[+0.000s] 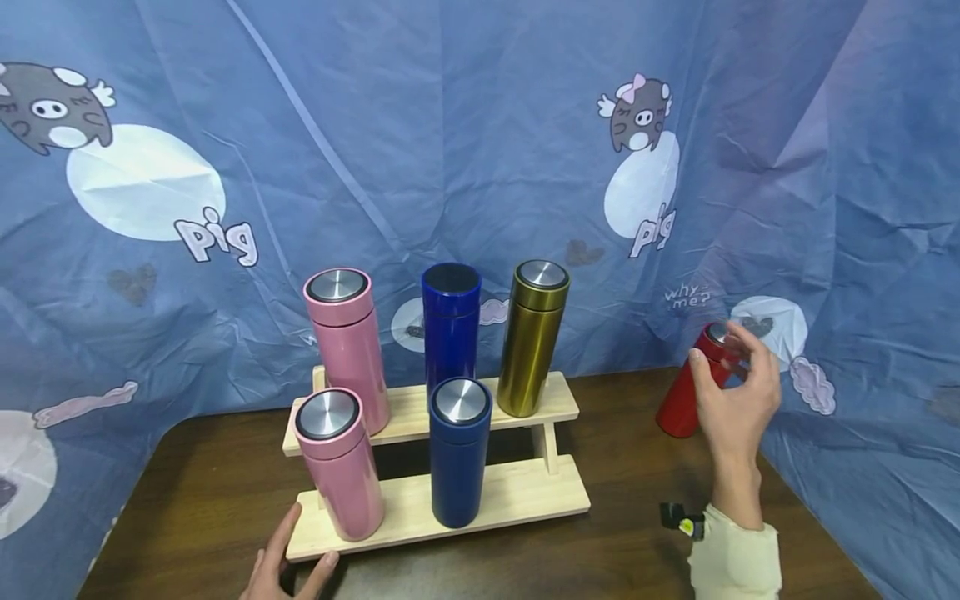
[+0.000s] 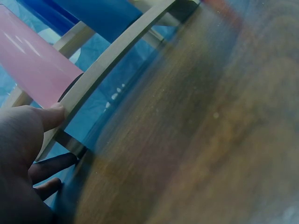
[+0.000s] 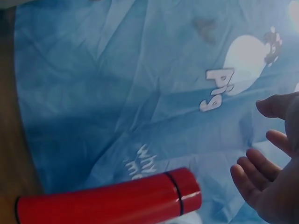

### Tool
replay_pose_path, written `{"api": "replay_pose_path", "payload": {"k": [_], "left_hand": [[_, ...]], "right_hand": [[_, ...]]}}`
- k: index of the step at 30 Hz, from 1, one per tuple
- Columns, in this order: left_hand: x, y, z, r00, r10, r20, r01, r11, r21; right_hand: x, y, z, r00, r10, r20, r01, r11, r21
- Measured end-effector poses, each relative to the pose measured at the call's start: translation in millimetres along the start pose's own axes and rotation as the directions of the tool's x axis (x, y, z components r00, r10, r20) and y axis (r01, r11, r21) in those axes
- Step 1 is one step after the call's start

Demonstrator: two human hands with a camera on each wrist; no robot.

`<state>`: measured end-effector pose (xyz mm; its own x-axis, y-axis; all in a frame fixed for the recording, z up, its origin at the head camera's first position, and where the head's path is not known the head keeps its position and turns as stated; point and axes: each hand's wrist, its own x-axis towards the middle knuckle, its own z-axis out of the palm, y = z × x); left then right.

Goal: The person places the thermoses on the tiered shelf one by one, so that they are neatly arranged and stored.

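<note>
At the front left corner of a two-tier wooden stand [image 1: 517, 497] my left hand [image 1: 281, 567] touches the lower plank, its fingers spread. The left wrist view shows the thumb [image 2: 53, 115] against the plank's edge, just below a pink bottle [image 1: 347, 479]. My right hand [image 1: 738, 400] hovers around the upper part of a red bottle [image 1: 681, 398], thumb and fingers parted. In the right wrist view, a gap separates that hand [image 3: 275, 172] from the red bottle [image 3: 112, 198], which stands upright on the table, right of the stand.
On the lower tier stands a matte blue bottle [image 1: 459, 467]. The upper tier bears another pink bottle [image 1: 351, 358], a glossy blue bottle [image 1: 450, 333] and a gold bottle [image 1: 531, 354]. A blue printed cloth [image 1: 480, 150] hangs behind the brown table [image 1: 615, 500].
</note>
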<state>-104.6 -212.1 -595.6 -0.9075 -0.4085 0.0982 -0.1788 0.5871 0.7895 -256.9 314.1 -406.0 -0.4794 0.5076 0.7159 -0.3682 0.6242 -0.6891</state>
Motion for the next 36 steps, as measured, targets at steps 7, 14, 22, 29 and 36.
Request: {"api": "replay_pose_path", "payload": {"k": [7,14,22,29,36], "left_hand": [[0.1,2.4,-2.3,1.000,0.018,0.010,-0.017,0.997,-0.081],[0.4,1.8,-2.1,0.999,0.046,0.021,-0.044,0.995,-0.093],[0.7,2.1,-3.4,0.999,0.038,0.023,-0.036,0.996,-0.087],[0.4,2.4,-1.6,0.997,0.077,-0.003,-0.077,0.992,-0.104],[0.3,0.6,-2.0,0.998,0.064,0.015,-0.062,0.994,-0.095]], "right_hand": [[0.5,15.3,2.1,1.000,0.012,-0.003,-0.013,0.997,-0.081],[0.7,34.4,0.7,0.999,0.021,0.034,-0.018,0.995,-0.095],[2.3,42.5,-2.0,0.988,0.070,0.137,-0.051,0.989,-0.142],[2.2,48.9,-4.5,0.962,0.129,0.239,-0.085,0.979,-0.184],[2.4,59.6,-4.7,0.957,0.128,0.259,-0.084,0.981,-0.173]]}}
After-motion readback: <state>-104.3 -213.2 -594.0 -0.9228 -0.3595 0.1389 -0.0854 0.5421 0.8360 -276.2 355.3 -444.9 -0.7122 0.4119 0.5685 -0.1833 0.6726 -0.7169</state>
